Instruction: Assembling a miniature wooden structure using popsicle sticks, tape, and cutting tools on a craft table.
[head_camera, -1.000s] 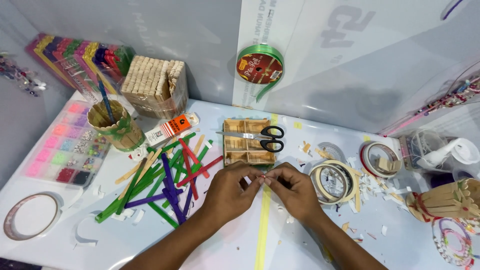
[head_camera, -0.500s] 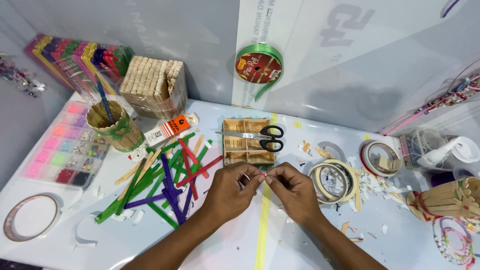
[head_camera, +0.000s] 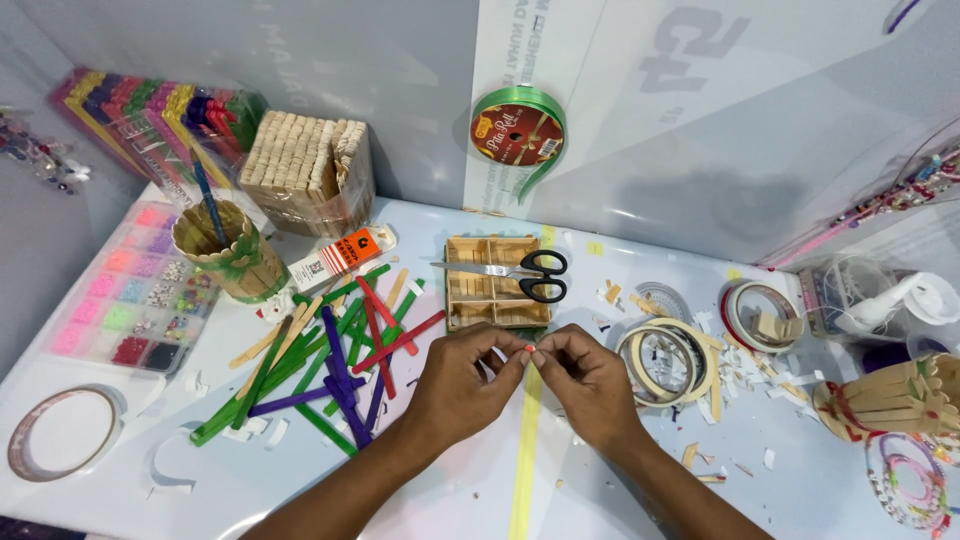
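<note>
Two hands at lower centre of the frame: left hand (head_camera: 462, 385) and right hand (head_camera: 588, 385), fingertips pressed together, pinching a tiny red bit (head_camera: 527, 349). Just above, wooden stick tray (head_camera: 487, 305) bearing scissors (head_camera: 520, 272). Left, coloured sticks (head_camera: 335, 355); right, tape rolls (head_camera: 668, 350).

The loose craft sticks (head_camera: 340, 350) were green, red, purple and plain wood. The scissors (head_camera: 520, 272) had black handles, the ribbon spool (head_camera: 520, 135) was green, and the bead tray (head_camera: 125, 300) held pink, green and dark beads.
</note>
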